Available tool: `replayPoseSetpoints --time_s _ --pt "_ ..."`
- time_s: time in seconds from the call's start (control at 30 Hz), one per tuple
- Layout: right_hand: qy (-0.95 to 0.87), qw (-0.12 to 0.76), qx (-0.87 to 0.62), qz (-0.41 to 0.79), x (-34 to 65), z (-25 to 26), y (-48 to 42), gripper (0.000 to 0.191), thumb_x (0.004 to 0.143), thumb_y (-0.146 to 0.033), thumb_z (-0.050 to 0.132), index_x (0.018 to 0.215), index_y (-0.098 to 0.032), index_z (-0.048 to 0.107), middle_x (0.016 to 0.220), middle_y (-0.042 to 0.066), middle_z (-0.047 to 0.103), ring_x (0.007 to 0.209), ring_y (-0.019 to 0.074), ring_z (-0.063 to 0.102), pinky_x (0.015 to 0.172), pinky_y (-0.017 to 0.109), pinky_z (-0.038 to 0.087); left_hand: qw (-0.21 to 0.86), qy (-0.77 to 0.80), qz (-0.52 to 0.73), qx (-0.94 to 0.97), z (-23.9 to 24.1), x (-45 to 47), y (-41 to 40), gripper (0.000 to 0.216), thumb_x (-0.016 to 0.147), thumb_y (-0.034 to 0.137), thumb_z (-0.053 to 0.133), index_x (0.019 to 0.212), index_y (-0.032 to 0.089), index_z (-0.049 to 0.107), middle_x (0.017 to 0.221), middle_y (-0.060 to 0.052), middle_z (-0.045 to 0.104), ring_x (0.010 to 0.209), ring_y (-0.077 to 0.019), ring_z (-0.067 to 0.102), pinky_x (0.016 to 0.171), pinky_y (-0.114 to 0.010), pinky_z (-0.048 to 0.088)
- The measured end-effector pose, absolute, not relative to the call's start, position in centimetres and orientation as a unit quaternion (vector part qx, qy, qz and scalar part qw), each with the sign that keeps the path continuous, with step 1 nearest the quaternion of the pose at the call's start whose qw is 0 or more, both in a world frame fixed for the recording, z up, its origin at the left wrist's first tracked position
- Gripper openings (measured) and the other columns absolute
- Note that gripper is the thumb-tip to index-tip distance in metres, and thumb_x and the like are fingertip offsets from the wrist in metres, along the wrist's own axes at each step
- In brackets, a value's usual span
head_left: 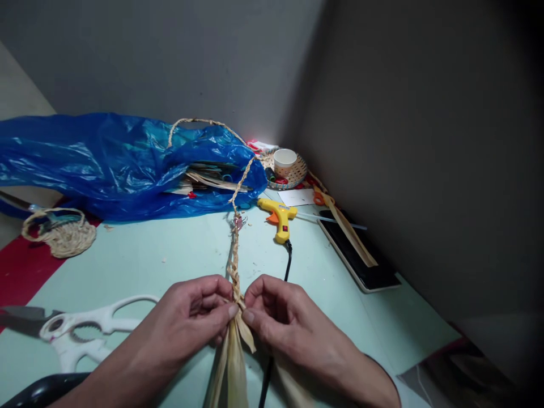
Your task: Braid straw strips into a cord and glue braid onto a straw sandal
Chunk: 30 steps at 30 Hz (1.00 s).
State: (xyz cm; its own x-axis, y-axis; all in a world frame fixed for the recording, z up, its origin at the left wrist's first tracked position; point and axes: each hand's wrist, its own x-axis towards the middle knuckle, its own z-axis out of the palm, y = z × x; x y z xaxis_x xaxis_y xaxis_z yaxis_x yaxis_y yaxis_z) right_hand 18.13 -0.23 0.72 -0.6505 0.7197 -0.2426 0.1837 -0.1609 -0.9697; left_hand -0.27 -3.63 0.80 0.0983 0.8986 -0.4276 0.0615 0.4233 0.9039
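Note:
A braid of dry, straw-coloured husk strips runs up the middle of the table and over a blue plastic bag. At its near end my left hand pinches the strips between thumb and fingers. My right hand is closed on the same spot from the other side, thumb pressed on a strip. Loose wide strips hang from the braid toward me, below both hands. Inside the curled fingers, the exact crossing of the strips is partly hidden.
White-handled scissors lie at left beside a coiled woven piece. The blue bag holds more strips. A yellow glue gun with a black cord, a white cup in a woven basket, and a dark tablet are farther right, near the wall.

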Motion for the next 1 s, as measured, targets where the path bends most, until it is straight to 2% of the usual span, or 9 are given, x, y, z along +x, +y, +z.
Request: replayPoseSetpoints --time_s 0.1,0.27,0.4,0.6,0.73,0.87,1.0 --pt "-0.579 0.202 -0.348 0.709 18.4 0.9 -0.2 0.02 0.084 -0.031 0.069 0.09 -0.017 0.057 0.07 -0.005 0.047 0.063 0.0089 0.038 0.057 0.02 0.031 0.621 0.572 0.334 0.42 1.1 -0.4 -3.7 0.023 0.075 0.039 0.07 0.079 0.018 0.062 0.062 0.004 0.059 0.058 -0.012 0.053 0.06 -0.024 0.04" --pt "-0.57 0.187 -0.358 0.715 18.4 1.2 -0.4 0.03 0.076 -0.034 0.077 0.089 -0.018 0.055 0.078 -0.002 0.051 0.071 0.0122 0.046 0.066 0.024 0.036 0.64 0.572 0.344 0.381 1.0 -0.3 -4.0 0.024 0.07 0.037 0.075 0.079 0.019 0.063 0.067 0.002 0.062 0.064 -0.0153 0.055 0.065 -0.027 0.042" --pt "-0.588 0.164 -0.332 0.719 18.6 1.1 -0.4 0.023 0.082 -0.032 0.071 0.088 -0.017 0.054 0.077 -0.002 0.049 0.069 0.012 0.043 0.066 0.025 0.035 0.645 0.571 0.341 0.376 0.9 -0.4 -4.0 0.023 0.071 0.038 0.075 0.078 0.02 0.062 0.072 0.002 0.062 0.066 -0.0154 0.053 0.066 -0.027 0.041" --pt "-0.589 0.163 -0.302 0.732 19.1 1.1 0.1 0.019 0.09 -0.034 0.061 0.091 -0.017 0.053 0.079 -0.002 0.047 0.071 0.0112 0.039 0.063 0.024 0.03 0.676 0.548 0.372 0.323 1.6 0.3 -4.4 0.016 0.071 0.033 0.076 0.073 0.021 0.065 0.068 0.004 0.059 0.066 -0.014 0.051 0.069 -0.026 0.044" --pt "-0.587 0.163 -0.308 0.731 18.8 1.3 0.0 0.019 0.086 -0.031 0.065 0.087 -0.017 0.053 0.077 -0.003 0.047 0.069 0.0106 0.038 0.063 0.023 0.031 0.669 0.528 0.409 0.327 1.6 1.0 -4.6 0.015 0.074 0.034 0.075 0.071 0.022 0.067 0.074 0.002 0.065 0.075 -0.0164 0.059 0.075 -0.026 0.047" --pt "-0.604 0.142 -0.357 0.698 18.4 1.4 -0.2 0.016 0.082 -0.027 0.066 0.084 -0.017 0.053 0.072 -0.004 0.047 0.065 0.01 0.038 0.058 0.022 0.032 0.658 0.536 0.41 0.333 1.4 1.0 -4.3 0.016 0.074 0.034 0.075 0.07 0.022 0.065 0.072 0.003 0.066 0.073 -0.0162 0.059 0.074 -0.026 0.046" --pt "-0.619 0.143 -0.368 0.679 18.3 1.6 -0.3 0.009 0.082 -0.021 0.061 0.082 -0.017 0.054 0.07 -0.005 0.046 0.061 0.0087 0.037 0.054 0.021 0.03 0.679 0.527 0.356 0.367 1.4 0.3 -4.0 0.021 0.065 0.025 0.08 0.074 0.02 0.062 0.075 0.0 0.068 0.078 -0.0185 0.061 0.075 -0.028 0.047"
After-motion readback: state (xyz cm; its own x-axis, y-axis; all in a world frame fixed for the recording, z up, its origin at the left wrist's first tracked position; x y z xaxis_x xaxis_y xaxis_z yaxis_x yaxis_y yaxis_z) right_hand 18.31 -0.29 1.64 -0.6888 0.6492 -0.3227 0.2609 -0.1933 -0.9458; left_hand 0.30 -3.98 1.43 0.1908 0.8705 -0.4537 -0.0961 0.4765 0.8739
